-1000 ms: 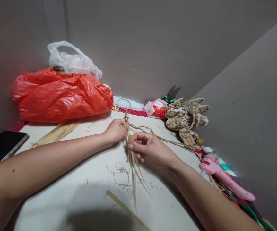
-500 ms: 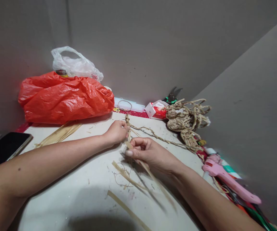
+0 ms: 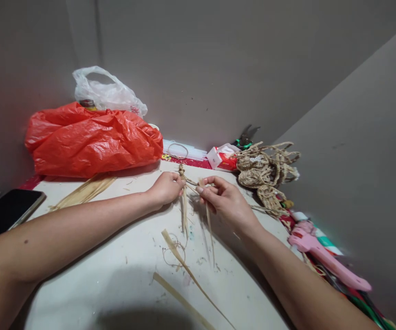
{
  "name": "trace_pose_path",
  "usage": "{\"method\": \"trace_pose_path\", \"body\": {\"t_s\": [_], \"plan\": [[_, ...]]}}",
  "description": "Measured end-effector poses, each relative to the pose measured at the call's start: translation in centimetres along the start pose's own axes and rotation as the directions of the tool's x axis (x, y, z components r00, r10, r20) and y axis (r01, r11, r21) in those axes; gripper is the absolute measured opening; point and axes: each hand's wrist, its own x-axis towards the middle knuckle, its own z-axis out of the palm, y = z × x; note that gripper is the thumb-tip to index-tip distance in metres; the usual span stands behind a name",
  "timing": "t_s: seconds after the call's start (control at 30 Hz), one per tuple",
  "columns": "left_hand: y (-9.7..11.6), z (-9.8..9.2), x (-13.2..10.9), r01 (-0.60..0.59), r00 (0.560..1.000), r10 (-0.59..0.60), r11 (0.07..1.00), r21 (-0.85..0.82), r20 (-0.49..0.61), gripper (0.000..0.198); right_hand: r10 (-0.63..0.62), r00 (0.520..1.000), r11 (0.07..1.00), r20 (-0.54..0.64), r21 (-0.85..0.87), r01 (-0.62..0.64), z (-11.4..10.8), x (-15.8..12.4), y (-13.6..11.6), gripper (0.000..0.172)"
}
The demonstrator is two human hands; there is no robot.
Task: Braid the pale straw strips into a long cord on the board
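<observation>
My left hand [image 3: 166, 187] is closed in a pinch on a braided straw cord [image 3: 181, 170] near the middle of the white table [image 3: 132, 247]. One strand of that cord [image 3: 184, 215] hangs below the fingers toward me. Just to the right, my right hand [image 3: 221, 195] pinches a straw strip [image 3: 209, 220] between thumb and fingertips, its tail trailing down to the tabletop. Two loose straw strips [image 3: 184, 298] lie nearer to me, beside a thin ring of fibre [image 3: 173, 256]. The cord's braided length passes partly behind my right hand.
A red plastic bag [image 3: 94, 142] and a white bag [image 3: 108, 91] stand at the back left. A phone [image 3: 8, 213] and flat straw strips [image 3: 84, 191] lie left. On the right are coiled braided cord [image 3: 266, 172], pliers [image 3: 248, 137] and a pink glue gun [image 3: 330, 259].
My right hand has moved up and to the right with a straw strip, away from the strand that now hangs under my left hand. My left hand has stayed in place.
</observation>
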Motion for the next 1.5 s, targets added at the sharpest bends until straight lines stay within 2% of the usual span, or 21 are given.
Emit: {"method": "trace_pose_path", "body": {"t_s": [0.17,0.4,0.5,0.67,0.8,1.07,1.23,1.37,1.43,1.5], "plan": [[0.4,-0.1,-0.1,0.059,0.998,-0.058,0.998,-0.031,0.023,0.032,-0.083,0.995,0.988,-0.062,-0.138,0.074,0.7,0.2,0.5,0.030],[0.2,-0.1,0.2,0.057,0.998,-0.054,0.996,-0.063,0.035,0.031,-0.200,0.977,0.926,-0.077,-0.341,0.163,1.3,0.8,1.4,0.021],[0.2,-0.2,0.3,0.056,0.998,-0.052,0.995,-0.082,0.047,0.033,-0.206,0.975,0.911,-0.085,-0.382,0.159,1.4,0.8,1.4,0.018],[0.0,-0.3,0.3,0.054,0.997,-0.049,0.994,-0.095,0.060,0.035,-0.092,0.992,0.956,-0.091,-0.287,0.062,1.4,0.8,1.0,0.017],[-0.3,-0.3,0.5,0.009,0.997,0.000,0.995,-0.099,0.081,0.035,-0.005,0.996,0.980,-0.084,-0.199,-0.011,1.2,1.1,1.0,0.019],[-0.2,-0.2,0.4,-0.041,0.996,0.045,0.998,-0.050,0.077,0.029,0.048,0.997,0.992,-0.066,-0.114,-0.055,1.3,1.8,1.7,0.018],[-0.2,-0.1,0.5,-0.043,0.998,0.043,0.999,0.001,0.033,0.029,-0.019,0.998,0.992,-0.062,-0.129,0.011,0.8,2.0,1.5,0.026],[-0.1,-0.2,0.5,-0.026,0.999,0.026,1.000,-0.011,0.041,0.032,-0.137,0.976,0.976,-0.170,-0.190,0.104,0.1,1.8,0.5,0.030],[-0.1,-0.2,0.6,-0.012,0.998,0.013,1.000,-0.021,0.057,0.032,-0.099,0.987,0.982,-0.126,-0.171,0.077,-0.2,1.7,0.2,0.034],[0.0,-0.3,0.6,-0.003,0.997,0.006,0.999,-0.039,0.073,0.032,0.020,0.999,0.993,0.046,-0.118,-0.015,-0.4,1.7,0.1,0.036]]}}
